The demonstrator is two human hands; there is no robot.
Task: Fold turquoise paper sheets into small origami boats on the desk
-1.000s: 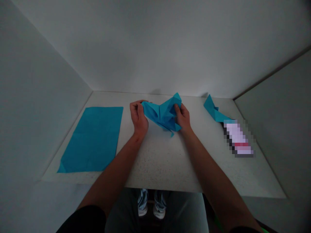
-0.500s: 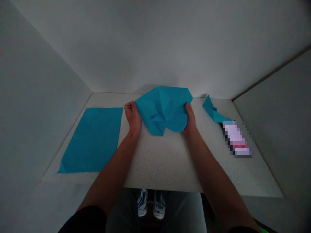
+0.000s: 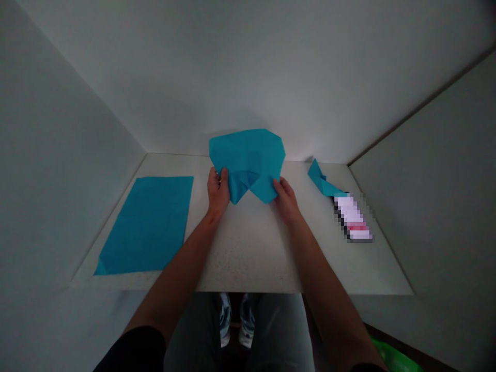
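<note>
A creased sheet of blue paper is held up above the far middle of the white table, close to the back wall. Its lower edge has a notch in the middle, with folds around it. My left hand pinches its lower left edge, thumb on the near side. At the lower right edge, my right hand grips it with the thumb in front; the other fingers are partly hidden behind the paper.
A flat blue sheet lies on the left of the table. On the right rests a folded blue paper piece, touching a phone-like object that is blurred out. Walls rise at the back and both sides. Something green is low at right.
The held paper has turned and tilted, so its notch now faces down in the middle. My hands have come closer together, the right one moving left. The camera view has shifted slightly.
</note>
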